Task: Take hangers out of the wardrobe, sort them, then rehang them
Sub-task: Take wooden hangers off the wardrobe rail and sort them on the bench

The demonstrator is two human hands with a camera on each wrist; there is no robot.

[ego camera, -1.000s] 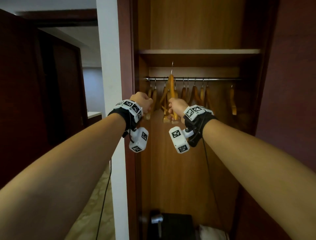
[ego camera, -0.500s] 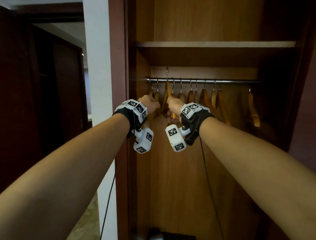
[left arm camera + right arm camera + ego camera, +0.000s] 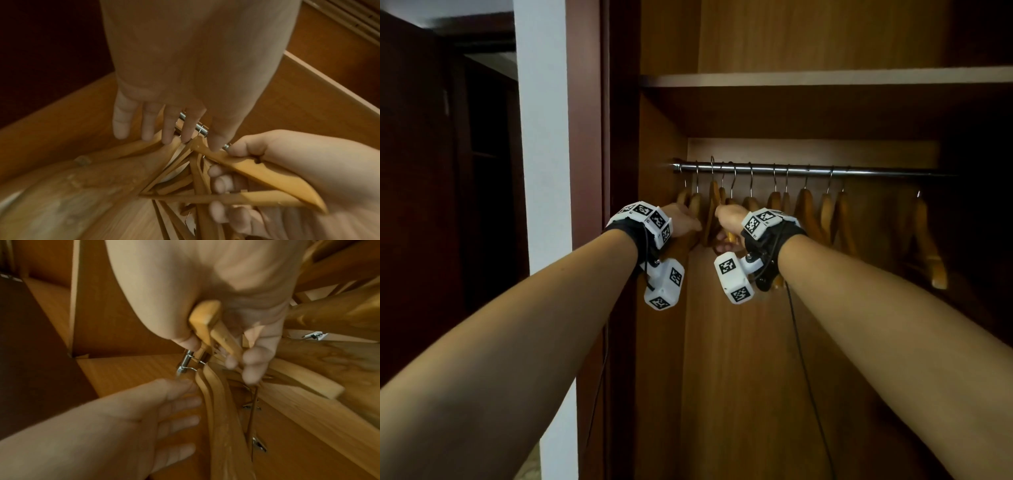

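A metal rail [image 3: 808,169] in the open wardrobe carries several wooden hangers [image 3: 804,212]. My right hand [image 3: 726,228] grips one wooden hanger [image 3: 714,205] near the rail's left end, and its hook [image 3: 712,161] stands just above the rail. In the right wrist view my right hand [image 3: 226,345] is curled round that hanger's arm [image 3: 209,321]. My left hand [image 3: 690,224] is just left of it. Its straight fingers [image 3: 166,129] touch the tops of the two leftmost hangers [image 3: 216,402] and hold nothing.
A shelf [image 3: 825,80] runs close above the rail. The wardrobe's side panel [image 3: 661,274] is right beside my left hand, with a white wall edge [image 3: 544,171] further left. One hanger [image 3: 928,246] hangs alone at the far right. Metal clips [image 3: 257,446] dangle below some hangers.
Both hands have moved deeper into the wardrobe and the view has closed in. The held hanger's hook has come down from well above the rail to just over it.
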